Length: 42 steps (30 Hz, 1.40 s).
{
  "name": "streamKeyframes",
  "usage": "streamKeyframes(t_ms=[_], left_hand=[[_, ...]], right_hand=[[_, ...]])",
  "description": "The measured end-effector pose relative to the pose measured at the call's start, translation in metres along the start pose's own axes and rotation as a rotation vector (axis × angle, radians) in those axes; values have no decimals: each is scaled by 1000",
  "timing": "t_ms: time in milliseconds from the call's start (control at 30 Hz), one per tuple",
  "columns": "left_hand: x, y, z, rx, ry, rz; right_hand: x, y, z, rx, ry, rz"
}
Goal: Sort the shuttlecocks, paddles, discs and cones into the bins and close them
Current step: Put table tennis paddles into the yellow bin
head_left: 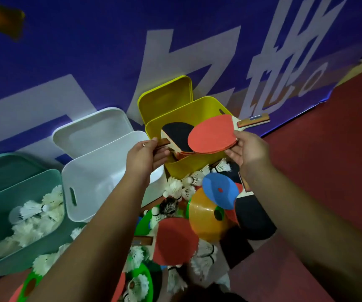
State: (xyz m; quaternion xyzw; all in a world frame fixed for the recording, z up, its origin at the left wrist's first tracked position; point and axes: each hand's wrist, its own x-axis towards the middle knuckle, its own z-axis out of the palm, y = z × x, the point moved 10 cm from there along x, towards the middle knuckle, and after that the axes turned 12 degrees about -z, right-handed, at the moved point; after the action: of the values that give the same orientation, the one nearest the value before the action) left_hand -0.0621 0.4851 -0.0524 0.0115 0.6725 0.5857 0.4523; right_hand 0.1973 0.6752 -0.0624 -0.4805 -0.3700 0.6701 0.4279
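— Where was the black paddle (pixel 179 134)?
— Over the yellow bin (pixel 188 166), its handle pinched by the left hand (pixel 146 156).
— And the right hand (pixel 248 149)?
— It gripped the red paddle (pixel 210 136) by its rim, there too.

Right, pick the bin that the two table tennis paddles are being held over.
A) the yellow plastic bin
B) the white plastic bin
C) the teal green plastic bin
A: the left hand grips the black-faced table tennis paddle by its handle and the right hand pinches the red-faced table tennis paddle, both above the open yellow plastic bin.
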Motion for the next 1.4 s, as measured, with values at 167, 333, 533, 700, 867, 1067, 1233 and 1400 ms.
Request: streamKeyframes(t_ms=[167,333,533,700,867,1067,1233,1400], left_hand=[[65,-6,43,-27,67,-142],[98,-27,59,-41,83,-346],[107,-28,62,95,170,-389],[100,-17,44,322,258,-278],[63,-4,44,294,258,-170],[13,-1,39,186,189,-101],[-29,-19,7,241,196,-39],[-68,-61,-40,290,284,-51]], right_hand=[[53,0,-22,-20,-5,64],[80,9,-24,-46,-47,86],[88,13,-9,-70,-81,103],[88,9,21,-82,-145,101],[86,12,56,-138,-223,123],[87,25,68,-357,-346,130],[45,35,68,-388,-441,102],[-18,61,77,-549,-643,13]])
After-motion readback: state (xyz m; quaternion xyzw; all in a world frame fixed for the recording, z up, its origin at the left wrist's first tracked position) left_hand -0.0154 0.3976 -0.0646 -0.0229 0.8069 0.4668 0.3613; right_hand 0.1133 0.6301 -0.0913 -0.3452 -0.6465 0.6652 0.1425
